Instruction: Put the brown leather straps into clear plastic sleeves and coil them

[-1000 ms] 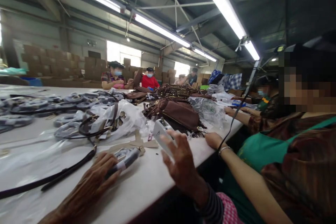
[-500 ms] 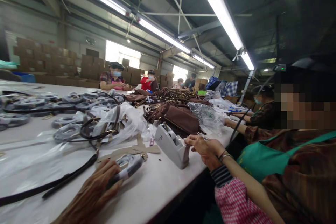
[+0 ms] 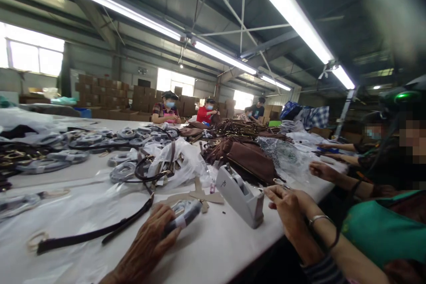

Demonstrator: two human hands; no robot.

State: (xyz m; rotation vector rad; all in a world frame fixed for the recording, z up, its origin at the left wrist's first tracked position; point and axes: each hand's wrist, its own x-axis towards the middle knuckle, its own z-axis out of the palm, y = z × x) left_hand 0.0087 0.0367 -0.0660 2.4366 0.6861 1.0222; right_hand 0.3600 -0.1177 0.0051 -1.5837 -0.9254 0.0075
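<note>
My left hand (image 3: 151, 239) rests at the front of the white table (image 3: 203, 253), its fingers and thumb round a dark strap coil (image 3: 188, 214) in clear wrap. Beyond that coil lies a flat beige piece (image 3: 213, 197). A grey tape dispenser (image 3: 241, 197) stands to the right. At its front end my right hand (image 3: 288, 213), in a striped cuff, has its fingertips pinched together; what they hold is too small to tell. Another person's braceleted forearm (image 3: 336, 235) reaches in right beside it, the hand partly hidden behind mine.
Wrapped coils (image 3: 71, 156) and a loose dark strap (image 3: 96, 232) lie left. Brown bags (image 3: 246, 155) are piled behind the dispenser, beside clear plastic (image 3: 282, 155). A person in a green apron (image 3: 382, 226) is close on the right; others work along the far side.
The view has swung left, so things appear farther right. My left hand still holds the coil, and my right remains by the dispenser. Another hand now shows separately at the right.
</note>
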